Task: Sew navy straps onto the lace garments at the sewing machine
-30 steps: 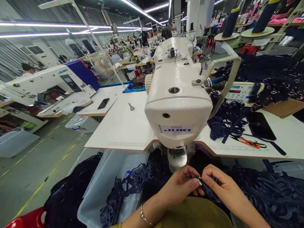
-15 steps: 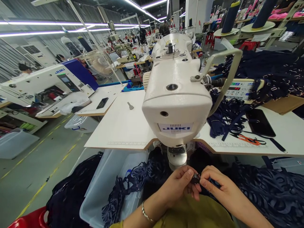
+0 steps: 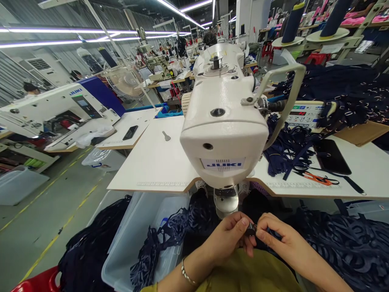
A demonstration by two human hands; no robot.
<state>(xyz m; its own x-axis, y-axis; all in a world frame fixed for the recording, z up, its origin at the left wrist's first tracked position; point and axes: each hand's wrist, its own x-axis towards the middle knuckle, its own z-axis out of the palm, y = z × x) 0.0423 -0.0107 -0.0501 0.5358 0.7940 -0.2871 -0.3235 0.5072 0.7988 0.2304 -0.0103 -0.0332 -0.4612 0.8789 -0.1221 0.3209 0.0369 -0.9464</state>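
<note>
A white sewing machine head (image 3: 223,121) hangs just above and ahead of the left hand (image 3: 227,237) and right hand (image 3: 281,239), blocking the way forward. Left of it the table (image 3: 154,158) is mostly bare. Right of it, navy straps (image 3: 288,152), scissors (image 3: 317,178) and a phone (image 3: 332,156) crowd the surface.

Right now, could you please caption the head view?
Left hand and right hand pinch a dark piece below the sewing machine.

A single head-worn camera looks forward and down. It sits close behind the sewing machine (image 3: 225,121), over the counter (image 3: 158,162). The hands (image 3: 252,235) fill the bottom edge.
</note>
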